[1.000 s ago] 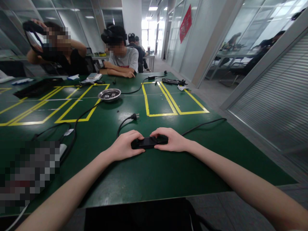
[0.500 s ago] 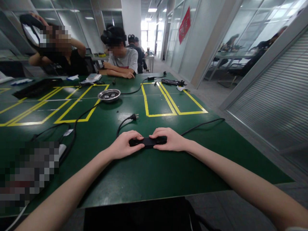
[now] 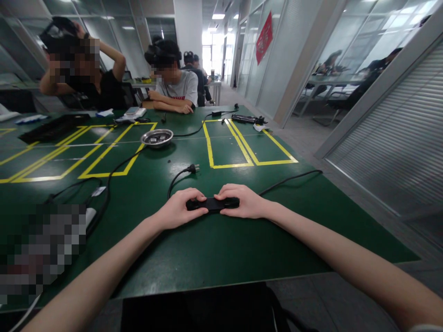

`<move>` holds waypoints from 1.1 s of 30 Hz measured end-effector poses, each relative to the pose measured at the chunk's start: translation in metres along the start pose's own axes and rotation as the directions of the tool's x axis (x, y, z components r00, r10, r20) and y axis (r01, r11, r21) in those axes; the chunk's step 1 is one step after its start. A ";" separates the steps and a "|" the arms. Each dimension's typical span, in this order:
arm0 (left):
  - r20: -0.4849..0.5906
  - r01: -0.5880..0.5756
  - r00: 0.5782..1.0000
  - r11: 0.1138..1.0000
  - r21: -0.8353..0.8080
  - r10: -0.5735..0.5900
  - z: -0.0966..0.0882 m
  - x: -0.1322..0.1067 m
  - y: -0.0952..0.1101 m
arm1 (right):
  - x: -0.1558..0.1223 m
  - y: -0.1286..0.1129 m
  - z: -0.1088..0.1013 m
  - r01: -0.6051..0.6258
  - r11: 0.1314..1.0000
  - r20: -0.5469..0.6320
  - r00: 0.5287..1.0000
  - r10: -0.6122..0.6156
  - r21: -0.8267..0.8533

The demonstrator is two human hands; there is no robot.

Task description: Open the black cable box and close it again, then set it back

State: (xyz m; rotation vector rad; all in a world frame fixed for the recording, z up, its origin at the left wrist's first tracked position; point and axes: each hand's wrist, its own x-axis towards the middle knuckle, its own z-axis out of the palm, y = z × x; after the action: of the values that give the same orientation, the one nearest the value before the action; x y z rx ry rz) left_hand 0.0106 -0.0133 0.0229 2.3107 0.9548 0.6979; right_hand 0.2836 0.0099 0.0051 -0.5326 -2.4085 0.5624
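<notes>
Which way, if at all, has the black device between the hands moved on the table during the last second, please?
No, not noticeably: the black device stays just this side of the plug, between left hand and right hand.

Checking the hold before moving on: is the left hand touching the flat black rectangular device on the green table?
Touching. The head view shows the left hand curled over the left end of the flat black rectangular device, no gap.

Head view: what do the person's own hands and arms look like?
Left hand and right hand are bare: no gloves, rings or watch. Forearms are uncovered; a pale sliver, perhaps a sleeve, shows at the bottom right corner.
</notes>
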 end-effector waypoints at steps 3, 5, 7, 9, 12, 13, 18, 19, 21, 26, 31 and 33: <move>-0.015 -0.008 1.000 0.997 0.076 0.009 0.004 0.000 -0.001 | 0.000 -0.001 0.002 0.002 1.000 -0.007 1.000 -0.002 -0.025; -0.013 -0.024 1.000 0.988 0.151 0.026 0.006 0.000 -0.001 | 0.000 -0.001 0.005 -0.008 0.998 -0.009 1.000 0.008 -0.065; 0.005 -0.054 0.999 0.978 0.202 0.054 0.006 0.000 -0.002 | 0.000 -0.001 0.007 -0.016 0.993 0.000 1.000 0.016 -0.113; 0.025 -0.086 0.996 0.971 0.225 0.083 0.006 0.001 -0.002 | 0.002 -0.002 0.009 -0.011 0.986 0.021 1.000 0.014 -0.166; 0.032 -0.106 0.994 0.963 0.248 0.102 0.003 0.003 0.000 | 0.005 -0.003 0.011 0.021 0.964 0.046 0.999 -0.009 -0.264; 0.031 -0.107 0.994 0.961 0.254 0.102 0.002 0.003 0.001 | 0.006 -0.004 0.012 0.037 0.952 0.050 0.999 -0.023 -0.305; 0.029 -0.102 0.995 0.951 0.291 0.098 0.000 0.004 0.007 | 0.007 -0.008 0.011 0.111 0.887 0.073 0.993 -0.087 -0.449; 0.033 -0.104 0.995 0.948 0.301 0.099 -0.001 0.004 0.008 | 0.007 -0.009 0.010 0.116 0.882 0.077 0.993 -0.090 -0.457; 0.048 -0.114 0.993 0.937 0.330 0.104 -0.001 0.004 0.009 | 0.006 -0.009 0.009 0.115 0.877 0.082 0.993 -0.086 -0.467; 0.059 -0.179 0.984 0.877 0.446 0.170 0.000 0.004 0.009 | 0.006 -0.010 0.006 0.119 0.864 0.075 0.993 -0.094 -0.489; 0.046 -0.200 0.978 0.858 0.474 0.202 0.003 0.002 0.009 | 0.006 -0.011 0.004 0.175 0.848 0.040 0.983 -0.180 -0.500; 0.034 -0.168 0.985 0.886 0.433 0.170 0.005 0.001 0.011 | 0.005 -0.012 0.003 0.240 0.811 0.042 0.965 -0.257 -0.533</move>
State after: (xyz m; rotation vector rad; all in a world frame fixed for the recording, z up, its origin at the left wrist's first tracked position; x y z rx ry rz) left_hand 0.0192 -0.0204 0.0269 2.8139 0.9993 0.6044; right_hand 0.2747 0.0015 0.0117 -0.4292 -2.5410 -0.2509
